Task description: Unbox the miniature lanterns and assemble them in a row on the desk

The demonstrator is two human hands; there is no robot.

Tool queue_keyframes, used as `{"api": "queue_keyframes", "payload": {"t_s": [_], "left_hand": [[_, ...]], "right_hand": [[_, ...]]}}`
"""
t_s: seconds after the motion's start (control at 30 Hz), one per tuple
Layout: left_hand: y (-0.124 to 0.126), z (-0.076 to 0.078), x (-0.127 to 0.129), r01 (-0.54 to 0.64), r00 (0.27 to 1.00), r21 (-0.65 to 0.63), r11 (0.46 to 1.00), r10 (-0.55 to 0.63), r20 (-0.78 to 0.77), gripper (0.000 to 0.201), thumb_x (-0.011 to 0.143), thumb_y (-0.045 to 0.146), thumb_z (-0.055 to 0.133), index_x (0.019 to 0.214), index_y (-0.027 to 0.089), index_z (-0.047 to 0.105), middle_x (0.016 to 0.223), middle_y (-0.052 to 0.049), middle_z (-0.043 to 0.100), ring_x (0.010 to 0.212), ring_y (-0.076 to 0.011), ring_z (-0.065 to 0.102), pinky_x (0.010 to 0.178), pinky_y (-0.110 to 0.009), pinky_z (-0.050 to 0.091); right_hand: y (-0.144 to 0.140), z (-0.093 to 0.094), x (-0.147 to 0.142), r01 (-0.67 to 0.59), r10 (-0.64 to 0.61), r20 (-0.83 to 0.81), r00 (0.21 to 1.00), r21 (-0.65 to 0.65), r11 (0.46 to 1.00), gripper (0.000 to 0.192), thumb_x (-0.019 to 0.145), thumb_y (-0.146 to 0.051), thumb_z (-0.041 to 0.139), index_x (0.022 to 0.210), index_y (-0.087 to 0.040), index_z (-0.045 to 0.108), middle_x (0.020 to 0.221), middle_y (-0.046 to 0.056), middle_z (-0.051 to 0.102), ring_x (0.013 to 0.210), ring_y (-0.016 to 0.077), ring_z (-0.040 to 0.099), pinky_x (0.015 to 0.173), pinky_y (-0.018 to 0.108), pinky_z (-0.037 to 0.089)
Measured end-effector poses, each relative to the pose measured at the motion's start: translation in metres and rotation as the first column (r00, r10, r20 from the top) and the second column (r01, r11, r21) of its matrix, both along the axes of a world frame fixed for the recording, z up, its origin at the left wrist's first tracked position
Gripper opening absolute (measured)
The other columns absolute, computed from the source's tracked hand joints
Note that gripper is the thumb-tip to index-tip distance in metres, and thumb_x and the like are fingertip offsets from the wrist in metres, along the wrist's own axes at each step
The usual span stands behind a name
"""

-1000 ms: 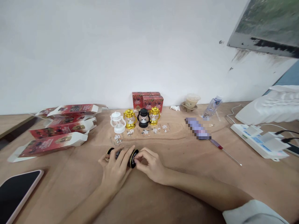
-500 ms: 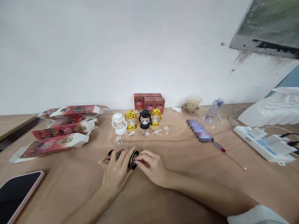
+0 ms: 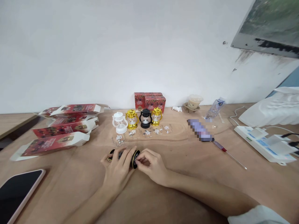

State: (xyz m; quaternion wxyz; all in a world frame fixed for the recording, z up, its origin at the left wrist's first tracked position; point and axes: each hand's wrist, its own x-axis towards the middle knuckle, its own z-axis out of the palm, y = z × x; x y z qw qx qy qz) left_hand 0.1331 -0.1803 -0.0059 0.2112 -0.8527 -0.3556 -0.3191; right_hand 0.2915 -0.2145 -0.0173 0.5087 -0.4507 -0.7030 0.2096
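My left hand (image 3: 118,166) is wrapped over a small black lantern with gold trim (image 3: 134,159), which lies on its side on the wooden table. At the lantern's round base, my right hand (image 3: 151,166) pinches with thumb and forefinger; whatever lies between the fingertips is too small to make out. Beyond the hands stand a white lantern (image 3: 120,123), a gold lantern (image 3: 132,119), a black lantern (image 3: 145,119) and another gold lantern (image 3: 157,117). In front of them lie little metal hooks and white bits (image 3: 132,133).
Opened red boxes (image 3: 56,143) lie at left, above a phone (image 3: 20,193). Closed red boxes (image 3: 150,101) stand by the wall. Rightward are a drink cup (image 3: 194,101), a water bottle (image 3: 215,108), a pixelated purple object (image 3: 200,130), a screwdriver (image 3: 230,155) and a power strip (image 3: 263,144).
The whole view has shifted slightly. The lantern's base has turned a little away from view, while both hands keep about the same place on it.
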Motion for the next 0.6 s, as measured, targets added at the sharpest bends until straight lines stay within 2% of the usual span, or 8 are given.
{"api": "queue_keyframes", "payload": {"t_s": [0.2,0.33,0.43,0.5,0.6], "left_hand": [[0.001,-0.003,-0.002,-0.034,0.997,0.007,0.999,0.035,-0.066,0.032,0.088,0.025,0.049,0.118,0.019,0.059,0.100,-0.009,0.070,0.091,-0.0267,0.058,0.074,-0.040,0.030],[0.000,0.012,0.013,-0.137,0.980,0.016,0.990,0.138,-0.142,0.034,0.085,0.010,0.046,0.115,0.018,0.061,0.093,-0.009,0.070,0.090,-0.0283,0.058,0.075,-0.044,0.034],[0.005,0.030,0.041,-0.212,0.937,0.022,0.977,0.209,-0.281,0.034,0.081,0.000,0.041,0.093,0.015,0.069,0.081,-0.011,0.069,0.087,-0.0296,0.059,0.077,-0.045,0.037],[0.010,0.037,0.066,-0.222,0.903,-0.017,0.975,0.198,-0.382,0.029,0.077,-0.002,0.044,0.080,0.009,0.071,0.075,-0.015,0.068,0.085,-0.0308,0.059,0.079,-0.046,0.038],[0.017,0.037,0.103,-0.206,0.874,-0.013,0.979,0.177,-0.452,0.029,0.071,-0.004,0.049,0.085,0.006,0.072,0.085,-0.019,0.069,0.095,-0.0338,0.058,0.086,-0.048,0.038]], "right_hand": [[-0.001,0.002,-0.003,0.040,-0.046,-0.077,0.996,-0.083,0.996,0.005,0.079,-0.019,0.055,0.079,-0.019,0.060,0.073,0.000,0.064,0.064,0.0113,0.061,0.064,0.022,0.052],[0.006,0.002,-0.005,0.090,-0.145,-0.236,0.961,-0.227,0.970,0.005,0.075,-0.019,0.056,0.078,-0.019,0.061,0.073,0.000,0.066,0.065,0.0119,0.062,0.066,0.024,0.052],[0.017,-0.001,-0.004,0.018,-0.188,-0.459,0.868,-0.350,0.937,0.005,0.071,-0.023,0.059,0.072,-0.019,0.059,0.069,-0.001,0.066,0.063,0.0125,0.060,0.063,0.025,0.050],[0.024,-0.003,0.000,-0.047,-0.222,-0.597,0.771,-0.400,0.915,0.009,0.066,-0.024,0.063,0.065,-0.018,0.057,0.064,-0.002,0.065,0.062,0.0132,0.059,0.060,0.025,0.049],[0.032,-0.004,0.008,-0.159,-0.280,-0.741,0.610,-0.461,0.873,0.014,0.063,-0.024,0.065,0.059,-0.018,0.054,0.062,0.001,0.066,0.066,0.0159,0.060,0.061,0.027,0.049]]}}
